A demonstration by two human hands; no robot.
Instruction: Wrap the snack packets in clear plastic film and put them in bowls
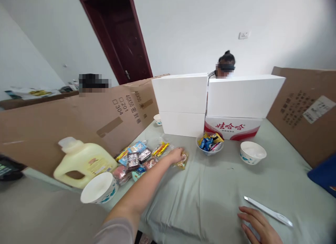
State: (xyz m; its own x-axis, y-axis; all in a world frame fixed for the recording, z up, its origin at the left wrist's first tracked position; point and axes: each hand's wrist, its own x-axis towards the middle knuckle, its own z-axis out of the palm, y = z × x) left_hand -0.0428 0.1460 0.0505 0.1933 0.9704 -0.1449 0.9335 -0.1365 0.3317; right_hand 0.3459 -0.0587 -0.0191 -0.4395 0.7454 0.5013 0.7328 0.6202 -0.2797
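Far out on the cloth, the left hand [176,155] closes over a yellowish snack packet [182,161] beside the snack pile [136,160], while the right hand [258,227] rests flat and empty near a white pen [267,211].

This looks like a plain room set up as a makeshift work station rather than a home: bare white walls, a dark red-brown wooden door [119,34], and a table under grey-green cloth [215,191] partitioned by tall brown cardboard sheets [78,118] and stacked white foam boxes [217,97], with another person [225,65] seated behind them.
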